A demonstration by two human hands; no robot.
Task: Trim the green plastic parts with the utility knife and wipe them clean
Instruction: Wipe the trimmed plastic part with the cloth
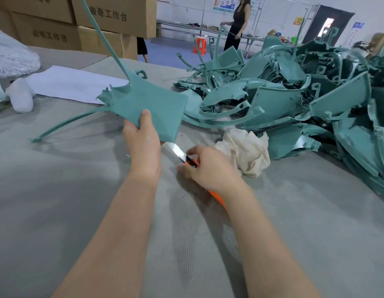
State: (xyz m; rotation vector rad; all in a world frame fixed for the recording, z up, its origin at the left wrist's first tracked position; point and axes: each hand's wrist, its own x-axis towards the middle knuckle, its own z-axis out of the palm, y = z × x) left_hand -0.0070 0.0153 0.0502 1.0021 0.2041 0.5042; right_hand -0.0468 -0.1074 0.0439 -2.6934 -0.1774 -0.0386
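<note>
Two bare forearms reach over the grey ribbed table mat. For a clean trim, the orange-handled utility knife should shave flash along the edge of the flat teal-green plastic part, stroking away from the holding thumb. Left hand holds that part above the mat, thumb pinching on top, other fingers hidden beneath; right hand curls its fingers round the knife, blade out just below the part's near edge
</note>
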